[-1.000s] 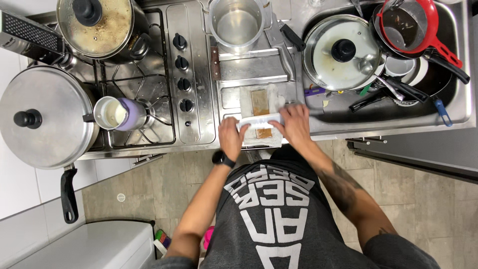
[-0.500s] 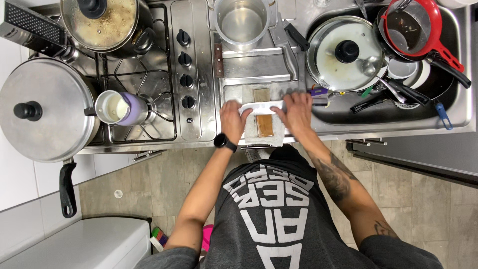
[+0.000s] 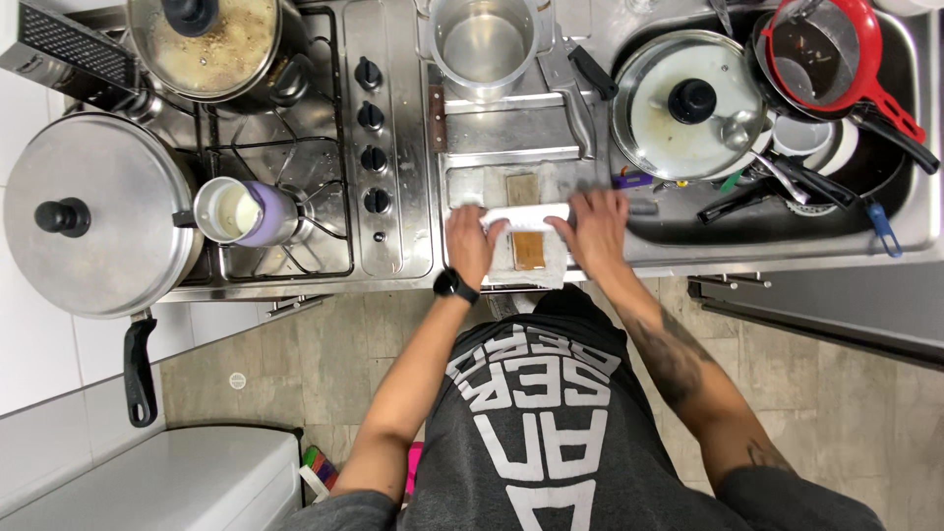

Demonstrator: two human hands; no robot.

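A brown rectangular block (image 3: 528, 252) lies on a white cloth (image 3: 556, 267) on the steel counter (image 3: 511, 133), between the hob and the sink. A pale flat blade (image 3: 526, 216) lies crosswise on the block. My left hand (image 3: 470, 241), with a black watch on its wrist, grips the blade's left end. My right hand (image 3: 596, 226) presses down on the blade's right end with its fingers. Both hands are near the counter's front edge.
An empty steel pot (image 3: 484, 41) stands behind the block. The gas hob holds a lidded pan (image 3: 93, 211), a small milk pot (image 3: 241, 211) and a pot of food (image 3: 208, 39). The sink (image 3: 914, 211) is full of dishes: a glass lid (image 3: 686, 103), a red pan (image 3: 826, 49).
The blade and both hands slid along the block, away from the front edge and then slightly back toward me. The view shifted a little.
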